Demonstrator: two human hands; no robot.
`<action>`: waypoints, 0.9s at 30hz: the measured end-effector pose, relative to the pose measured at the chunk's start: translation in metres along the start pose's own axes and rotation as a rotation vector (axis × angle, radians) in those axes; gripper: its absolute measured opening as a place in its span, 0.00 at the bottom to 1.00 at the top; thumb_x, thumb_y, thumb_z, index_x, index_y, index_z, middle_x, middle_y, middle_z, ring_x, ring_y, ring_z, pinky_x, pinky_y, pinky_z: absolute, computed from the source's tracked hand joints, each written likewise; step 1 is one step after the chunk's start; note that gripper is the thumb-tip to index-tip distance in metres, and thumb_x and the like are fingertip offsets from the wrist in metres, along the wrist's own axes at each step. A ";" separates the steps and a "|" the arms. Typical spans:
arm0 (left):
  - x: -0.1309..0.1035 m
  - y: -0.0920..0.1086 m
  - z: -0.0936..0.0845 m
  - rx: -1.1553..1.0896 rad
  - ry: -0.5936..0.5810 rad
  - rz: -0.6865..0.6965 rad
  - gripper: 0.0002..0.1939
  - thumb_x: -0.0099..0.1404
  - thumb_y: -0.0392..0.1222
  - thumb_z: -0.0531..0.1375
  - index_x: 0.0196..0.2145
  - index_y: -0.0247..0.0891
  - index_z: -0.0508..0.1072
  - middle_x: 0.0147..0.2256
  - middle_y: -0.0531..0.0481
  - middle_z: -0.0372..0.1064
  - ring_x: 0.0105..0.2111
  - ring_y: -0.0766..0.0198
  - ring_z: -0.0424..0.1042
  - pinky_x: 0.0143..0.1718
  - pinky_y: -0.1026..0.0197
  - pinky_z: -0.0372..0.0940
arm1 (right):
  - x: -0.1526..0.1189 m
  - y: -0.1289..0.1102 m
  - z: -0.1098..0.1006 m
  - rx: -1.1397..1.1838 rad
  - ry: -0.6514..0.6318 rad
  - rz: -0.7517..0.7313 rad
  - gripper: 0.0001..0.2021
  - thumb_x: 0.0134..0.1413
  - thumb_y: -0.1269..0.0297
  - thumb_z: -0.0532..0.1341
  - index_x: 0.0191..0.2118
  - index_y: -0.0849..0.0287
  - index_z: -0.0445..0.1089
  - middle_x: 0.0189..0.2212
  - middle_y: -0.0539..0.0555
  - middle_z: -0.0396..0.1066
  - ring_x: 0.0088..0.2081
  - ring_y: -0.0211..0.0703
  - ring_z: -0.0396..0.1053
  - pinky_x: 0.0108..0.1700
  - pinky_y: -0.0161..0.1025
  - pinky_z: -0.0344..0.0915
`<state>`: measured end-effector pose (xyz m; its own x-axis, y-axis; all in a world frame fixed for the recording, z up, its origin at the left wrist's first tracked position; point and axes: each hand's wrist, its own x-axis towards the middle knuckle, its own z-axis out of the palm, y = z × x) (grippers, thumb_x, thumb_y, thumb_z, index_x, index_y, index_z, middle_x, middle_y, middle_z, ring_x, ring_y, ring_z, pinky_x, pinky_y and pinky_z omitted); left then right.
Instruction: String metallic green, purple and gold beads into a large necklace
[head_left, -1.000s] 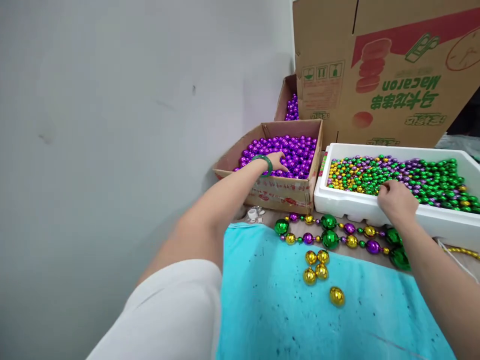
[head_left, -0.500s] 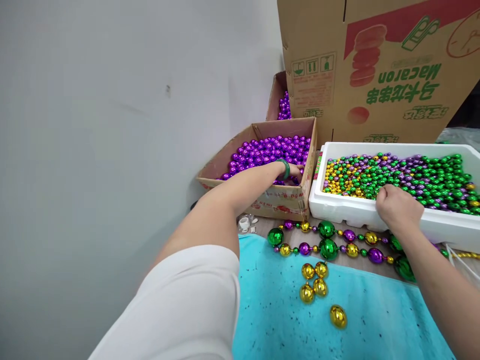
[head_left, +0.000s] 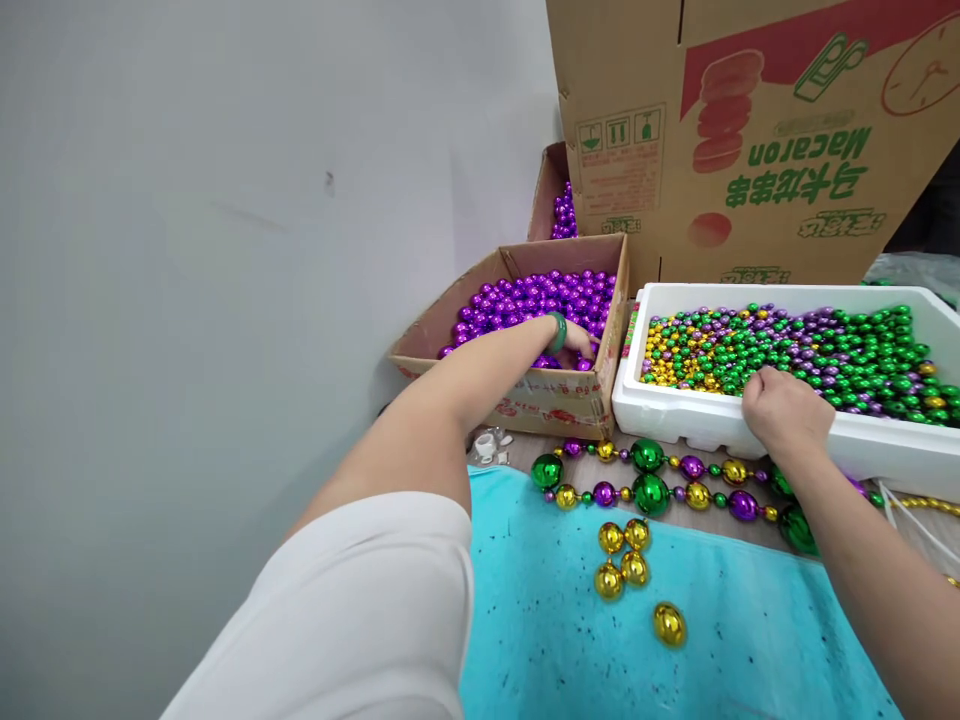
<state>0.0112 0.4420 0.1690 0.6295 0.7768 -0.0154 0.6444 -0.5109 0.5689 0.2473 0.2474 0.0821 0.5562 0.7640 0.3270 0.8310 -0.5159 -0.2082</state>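
My left hand [head_left: 576, 342], with a green bangle [head_left: 558, 332] at the wrist, reaches down into a cardboard box [head_left: 570, 395] of shiny purple beads [head_left: 517, 305]. Its visible fingers are apart and touch the beads; their tips are partly hidden among them. My right hand [head_left: 789, 415] is closed in a fist at the front rim of a white foam box [head_left: 690, 408]. What that fist holds, if anything, is out of sight. Small green, purple and gold beads [head_left: 757, 350] fill the foam box.
A strand of large beads [head_left: 651, 494] lies on the floor before the boxes. Several gold beads [head_left: 634, 568] and a single gold bead [head_left: 669, 624] rest on a turquoise cloth [head_left: 555, 610]. Behind stands a tall carton [head_left: 675, 230]; a wall [head_left: 262, 250] rises at left.
My left hand has shifted slightly left within the purple beads. The right fist stays by the foam box rim. The whole view has moved a little.
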 end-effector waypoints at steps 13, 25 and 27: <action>-0.099 0.019 -0.063 -0.182 -0.061 0.041 0.17 0.56 0.37 0.64 0.44 0.37 0.70 0.40 0.48 0.69 0.43 0.57 0.72 0.41 0.51 0.68 | -0.003 0.005 -0.006 0.049 -0.058 0.023 0.19 0.60 0.63 0.49 0.38 0.68 0.75 0.35 0.68 0.73 0.37 0.55 0.71 0.33 0.42 0.56; -0.252 -0.010 0.160 0.195 -0.353 -0.011 0.26 0.49 0.26 0.57 0.48 0.36 0.65 0.51 0.39 0.59 0.46 0.52 0.68 0.48 0.52 0.65 | 0.000 0.006 -0.004 0.009 -0.129 0.009 0.30 0.65 0.63 0.36 0.45 0.87 0.65 0.42 0.79 0.67 0.48 0.60 0.66 0.36 0.46 0.48; -0.250 -0.016 0.163 0.149 -0.316 -0.050 0.33 0.48 0.30 0.62 0.53 0.37 0.62 0.54 0.39 0.56 0.49 0.50 0.67 0.50 0.50 0.64 | 0.000 0.006 -0.004 0.029 -0.119 0.020 0.28 0.66 0.63 0.38 0.45 0.86 0.66 0.42 0.77 0.67 0.48 0.59 0.67 0.36 0.45 0.48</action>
<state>-0.0855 0.1957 0.0301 0.6841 0.6615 -0.3072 0.7192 -0.5418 0.4350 0.2520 0.2424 0.0849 0.5681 0.7955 0.2108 0.8189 -0.5209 -0.2410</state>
